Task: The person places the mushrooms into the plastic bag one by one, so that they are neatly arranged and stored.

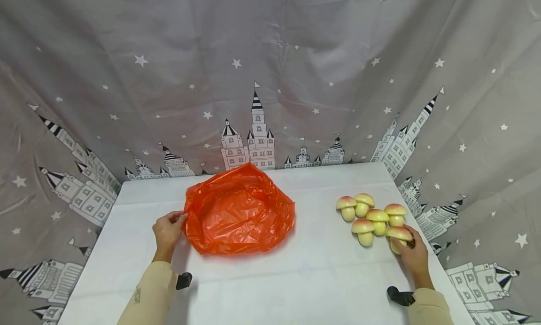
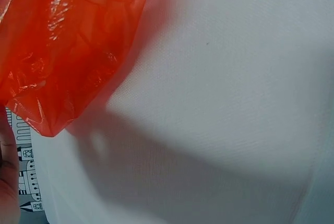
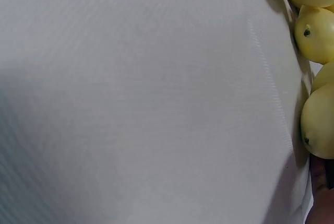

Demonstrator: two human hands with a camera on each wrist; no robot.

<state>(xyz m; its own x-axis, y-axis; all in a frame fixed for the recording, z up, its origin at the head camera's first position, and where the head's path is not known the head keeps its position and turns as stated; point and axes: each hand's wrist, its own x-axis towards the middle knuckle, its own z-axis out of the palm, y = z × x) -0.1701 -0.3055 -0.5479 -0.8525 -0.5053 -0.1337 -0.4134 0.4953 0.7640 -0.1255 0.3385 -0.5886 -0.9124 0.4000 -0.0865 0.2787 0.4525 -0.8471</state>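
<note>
A red plastic bag [image 1: 241, 217] lies spread on the table, its mouth gaping toward the head camera. My left hand [image 1: 168, 232] pinches the bag's left edge between thumb and fingers; in the left wrist view the bag [image 2: 78, 46] fills the upper left, with part of the hand [image 2: 8, 177] below it. On the right, my right hand [image 1: 415, 255] holds the nearest toy mushroom [image 1: 399, 234], fingers over its reddish-yellow cap and thumb by the stem. That mushroom [image 3: 321, 122] shows at the right wrist view's edge, fingers [image 3: 317, 174] just below.
Several more toy mushrooms [image 1: 377, 217] stand clustered beside the held one, toward the table's right edge. White cloth covers the table [image 1: 296, 287]. Behind and around it hangs a grey curtain [image 1: 296, 48] printed with castles and stars.
</note>
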